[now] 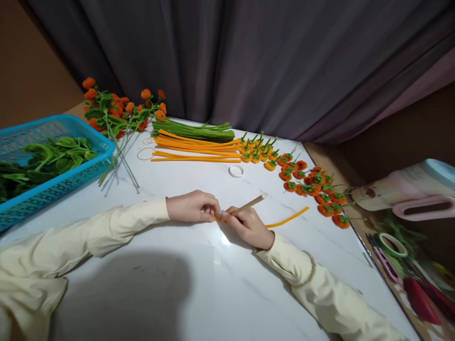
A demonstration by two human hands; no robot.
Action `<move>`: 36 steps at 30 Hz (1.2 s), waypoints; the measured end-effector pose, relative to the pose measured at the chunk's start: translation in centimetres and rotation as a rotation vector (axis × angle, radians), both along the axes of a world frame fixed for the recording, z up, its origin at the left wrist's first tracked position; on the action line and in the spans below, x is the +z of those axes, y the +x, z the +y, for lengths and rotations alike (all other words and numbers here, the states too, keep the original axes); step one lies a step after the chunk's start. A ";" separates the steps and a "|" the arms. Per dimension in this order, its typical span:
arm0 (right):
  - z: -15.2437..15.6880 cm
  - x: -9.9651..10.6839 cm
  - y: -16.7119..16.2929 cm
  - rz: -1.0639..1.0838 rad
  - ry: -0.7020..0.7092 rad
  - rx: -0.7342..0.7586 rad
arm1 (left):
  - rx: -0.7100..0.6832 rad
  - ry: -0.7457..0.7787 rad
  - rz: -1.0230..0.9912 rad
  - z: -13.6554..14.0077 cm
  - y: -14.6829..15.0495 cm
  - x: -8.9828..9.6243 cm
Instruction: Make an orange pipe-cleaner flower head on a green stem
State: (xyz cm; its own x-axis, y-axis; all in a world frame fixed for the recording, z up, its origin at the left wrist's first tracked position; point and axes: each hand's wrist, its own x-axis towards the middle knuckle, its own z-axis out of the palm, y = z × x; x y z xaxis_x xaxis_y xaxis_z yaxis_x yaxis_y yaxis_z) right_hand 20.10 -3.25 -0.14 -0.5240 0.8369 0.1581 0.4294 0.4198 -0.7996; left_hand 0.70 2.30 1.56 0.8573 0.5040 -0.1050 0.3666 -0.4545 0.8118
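A blue basket (57, 193) of green leaves (64, 154) stands at far left. The left hand (192, 206) pinches an orange strip (289, 218) near one end, just beside the right hand (250, 225), whose fingers grip a tan stick (250, 203); the strip's other end extends past that hand over the table (227, 293), near orange flower heads (314, 180).

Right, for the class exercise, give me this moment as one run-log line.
left hand: touching yellow strip | right hand: holding tan stick | beyond hands: white ring | left side: green leaves in blue basket
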 end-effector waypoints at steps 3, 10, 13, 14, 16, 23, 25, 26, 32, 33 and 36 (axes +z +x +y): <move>0.1 0.0 -0.1 -0.033 0.022 0.009 | 0.007 -0.005 -0.015 -0.2 0.1 0.0; 0.4 -0.1 0.2 0.237 -0.264 -0.108 | 0.095 0.195 -0.036 -1.9 0.5 -0.7; 0.3 -0.2 0.4 0.222 -0.214 -0.098 | 0.115 0.196 -0.060 -2.1 0.7 -1.0; 0.3 -0.2 0.4 0.205 -0.183 -0.090 | 0.118 0.191 -0.069 -2.1 0.7 -1.0; 0.3 -0.2 0.4 0.176 -0.133 -0.069 | 0.123 0.186 -0.089 -2.0 0.7 -1.1; -0.2 -0.1 0.1 -0.026 0.073 0.054 | 0.138 0.171 -0.097 -1.8 0.7 -1.1; -0.2 0.0 0.0 -0.067 0.123 0.091 | 0.138 0.172 -0.102 -1.8 0.7 -1.2; -0.3 0.0 0.0 -0.074 0.129 0.098 | 0.137 0.169 -0.105 -1.8 0.7 -1.2; 0.1 0.2 0.1 0.120 -0.120 -0.057 | 0.143 0.111 -0.128 -1.7 0.7 -1.2; 0.1 0.1 0.2 0.164 -0.157 -0.082 | 0.143 0.100 -0.134 -1.7 0.7 -1.2; 0.2 0.1 0.3 0.207 -0.184 -0.088 | 0.137 0.080 -0.144 -1.7 0.7 -1.3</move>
